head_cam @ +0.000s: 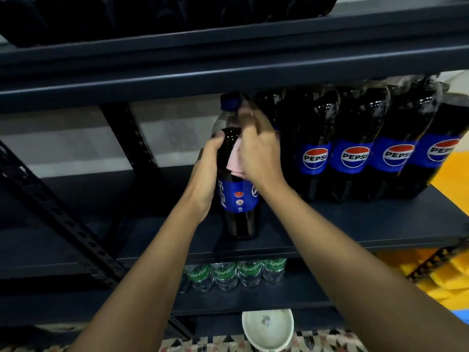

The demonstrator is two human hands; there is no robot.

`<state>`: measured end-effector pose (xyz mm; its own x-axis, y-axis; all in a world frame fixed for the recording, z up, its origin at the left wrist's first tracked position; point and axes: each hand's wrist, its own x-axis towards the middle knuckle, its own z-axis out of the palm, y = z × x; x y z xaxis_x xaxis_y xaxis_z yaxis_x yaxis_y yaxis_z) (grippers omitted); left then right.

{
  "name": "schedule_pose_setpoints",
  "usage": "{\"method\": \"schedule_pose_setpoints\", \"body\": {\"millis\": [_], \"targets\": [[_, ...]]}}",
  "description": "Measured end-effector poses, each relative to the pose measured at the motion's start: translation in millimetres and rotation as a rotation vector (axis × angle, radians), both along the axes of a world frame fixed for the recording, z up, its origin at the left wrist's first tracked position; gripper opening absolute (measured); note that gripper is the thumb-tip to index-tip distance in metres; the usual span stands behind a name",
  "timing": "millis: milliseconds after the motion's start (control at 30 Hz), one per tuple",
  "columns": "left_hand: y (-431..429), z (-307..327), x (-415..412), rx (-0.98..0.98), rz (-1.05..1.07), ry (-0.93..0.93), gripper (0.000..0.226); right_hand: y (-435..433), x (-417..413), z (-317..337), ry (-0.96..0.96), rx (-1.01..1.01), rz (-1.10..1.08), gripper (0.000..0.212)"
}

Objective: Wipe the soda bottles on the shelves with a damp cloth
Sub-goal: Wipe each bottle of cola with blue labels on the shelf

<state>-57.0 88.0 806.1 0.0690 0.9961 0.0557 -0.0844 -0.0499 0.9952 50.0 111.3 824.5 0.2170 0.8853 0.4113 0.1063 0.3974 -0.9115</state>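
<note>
A large Pepsi bottle (237,196) with a blue cap stands upright on the middle shelf (355,229). My left hand (206,174) grips its left side at the shoulder. My right hand (258,148) holds a pink cloth (234,161) against the bottle's upper right side and neck. Most of the cloth is hidden under my right hand's fingers.
A shrink-wrapped pack of several Pepsi bottles (360,148) stands right of the single bottle. Sprite bottles (236,274) sit on the shelf below. A white bowl (267,329) rests on the patterned floor. A dark upper shelf (228,72) hangs just above the cap. Yellow items (436,275) lie at right.
</note>
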Motion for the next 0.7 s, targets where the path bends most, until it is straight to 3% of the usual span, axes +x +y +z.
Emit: {"method": "schedule_pose_setpoints", "body": {"millis": [100,167,400,533,700], "targets": [[-3.7,-1.8,6.2,0.057,-0.022,0.052,0.056,-14.3,-8.2,-30.3,-0.046,0.191,-0.151,0.045],[-2.3,-4.6,6.6,0.075,-0.008,0.059,0.062,-20.2,-14.7,-63.6,-0.082,0.213,-0.215,0.051],[3.4,-9.8,8.0,-0.024,0.115,-0.029,0.092,-47.7,-13.6,-159.6,-0.014,-0.179,-0.084,0.049],[7.1,-11.4,4.4,-0.035,0.112,-0.046,0.089,-43.0,-11.3,-146.1,0.075,-0.214,-0.024,0.054],[7.5,-10.9,-5.9,0.023,-0.025,-0.022,0.068,-24.6,-2.4,-71.7,0.079,-0.037,-0.028,0.049]]}}
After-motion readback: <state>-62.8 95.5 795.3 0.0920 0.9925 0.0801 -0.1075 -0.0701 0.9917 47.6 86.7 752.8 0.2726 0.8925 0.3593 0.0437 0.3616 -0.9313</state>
